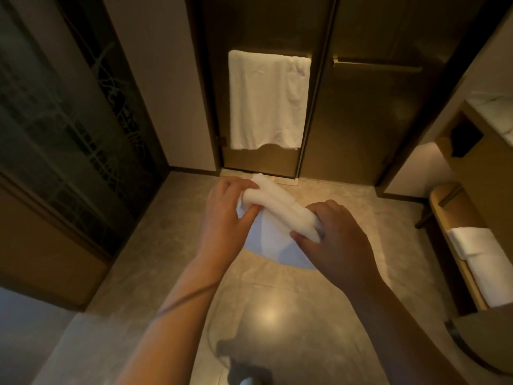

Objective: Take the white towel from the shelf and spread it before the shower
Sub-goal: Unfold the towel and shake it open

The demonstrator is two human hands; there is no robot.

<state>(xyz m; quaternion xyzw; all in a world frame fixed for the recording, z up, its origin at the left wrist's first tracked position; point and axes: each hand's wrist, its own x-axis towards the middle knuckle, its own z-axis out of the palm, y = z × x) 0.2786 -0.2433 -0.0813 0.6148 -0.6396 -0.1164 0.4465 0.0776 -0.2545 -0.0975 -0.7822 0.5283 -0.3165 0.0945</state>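
Note:
I hold a folded white towel (280, 209) in the air above the floor, in the middle of the view. My left hand (224, 218) grips its far left end and my right hand (336, 240) grips its near right end. One layer of the towel hangs loose below the folded bundle. Straight ahead are the shower's glass doors (361, 120). The shelf (455, 245) stands low at the right edge, with another folded white towel (480, 262) lying on it.
A second white towel (268, 100) hangs from a bar on the left shower door. A dark patterned glass panel (69, 120) fills the left side. Glossy stone floor (277, 315) lies below my arms. A counter corner (491, 112) shows at the right.

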